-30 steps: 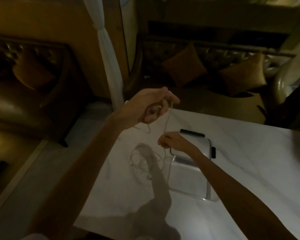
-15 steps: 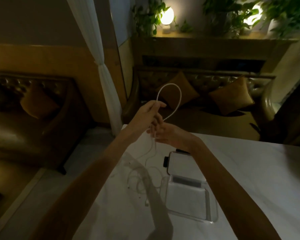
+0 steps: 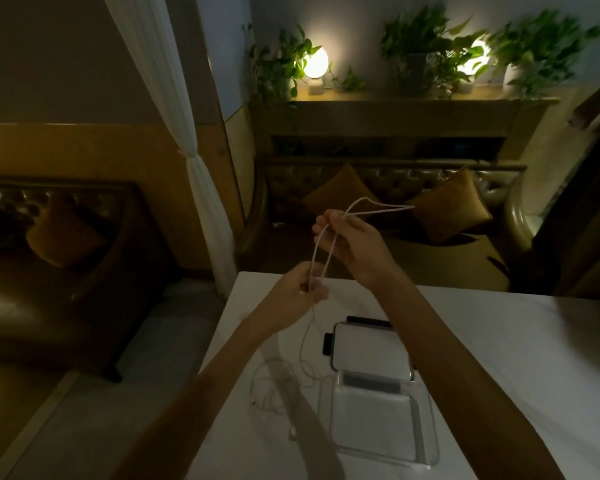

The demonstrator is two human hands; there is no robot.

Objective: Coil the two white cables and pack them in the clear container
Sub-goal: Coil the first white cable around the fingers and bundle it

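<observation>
So nearest on the counter point(image 3: 499, 341) sits the clear container point(image 3: 378, 420), open, with the second cable point(image 3: 278, 386) in a loose tangle just beside it. Above, the left hand point(image 3: 300, 289) pinches the white cable point(image 3: 321, 251) low while the right hand point(image 3: 354, 244) holds the loops up. I'd keep loops even-sized and feed slack slowly so nothing knots.

Two hands are raised above the surface point(image 3: 499, 341): the left hand point(image 3: 300, 289) and the right hand point(image 3: 352, 242). One white cable point(image 3: 321, 251) runs between them; a loose tangle point(image 3: 278, 382) lies below, its strand count unclear. One clear container point(image 3: 378, 420), one lid point(image 3: 369, 351). Two lamps glow, among three or so potted plants. Three cushions show.
</observation>
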